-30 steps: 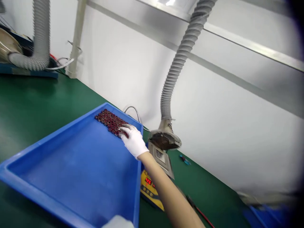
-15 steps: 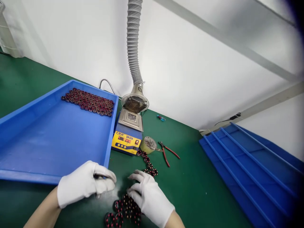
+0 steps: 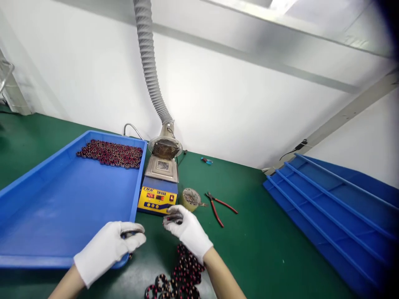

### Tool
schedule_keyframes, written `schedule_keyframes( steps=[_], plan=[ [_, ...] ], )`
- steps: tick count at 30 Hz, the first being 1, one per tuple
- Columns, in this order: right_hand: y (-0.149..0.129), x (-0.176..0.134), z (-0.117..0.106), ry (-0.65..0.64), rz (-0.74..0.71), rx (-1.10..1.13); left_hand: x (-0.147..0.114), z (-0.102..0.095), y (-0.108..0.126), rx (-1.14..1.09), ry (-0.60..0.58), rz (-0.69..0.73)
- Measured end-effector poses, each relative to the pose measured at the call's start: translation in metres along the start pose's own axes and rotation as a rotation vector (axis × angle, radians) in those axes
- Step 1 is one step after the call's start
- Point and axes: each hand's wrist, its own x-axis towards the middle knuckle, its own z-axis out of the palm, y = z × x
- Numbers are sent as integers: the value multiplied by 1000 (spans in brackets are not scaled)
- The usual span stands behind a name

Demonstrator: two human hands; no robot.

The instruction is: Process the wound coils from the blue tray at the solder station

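My left hand [image 3: 107, 247], in a white glove, is by the near right corner of the blue tray [image 3: 37, 261], its thumb and fingers closed on a dark, shiny piece [image 3: 132, 233] whose kind I cannot make out. Also white-gloved, my right hand [image 3: 190, 232] is in front of the yellow-fronted heater unit [image 3: 157, 200]. Its fingers pinch a dark ring [image 3: 173, 219], partly hidden by the glove. Below the right wrist, several loose dark rings with pink and beige spots [image 3: 188, 270] lie heaped on the green table. Many similar rings [image 3: 112, 153] fill the tray's far end.
A small yellowish pot [image 3: 190, 198] stands right of the heater unit, with red-handled pliers [image 3: 218, 207] beside it. An extraction hood [image 3: 165, 145] on a grey hose [image 3: 149, 62] hangs over the unit. Blue ribbed panels [image 3: 330, 207] lean at the right.
My right hand has moved up off the ring heap towards the heater unit, a ring now visible in its fingers. My left hand keeps its closed hold. The camera view has shifted and tilted.
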Motion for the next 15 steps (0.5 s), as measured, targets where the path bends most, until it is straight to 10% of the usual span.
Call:
schedule_keyframes(
  steps=[7,10,15],
  plan=[
    [-84,7,-8,-66,-283,1180,18,3,59,384,836,826],
    [-90,10,-5,-53,-424,1165,27,3,64,480,999,989],
    [-84,16,-23,-1,-635,828,25,-7,61,543,949,1059]
  ],
)
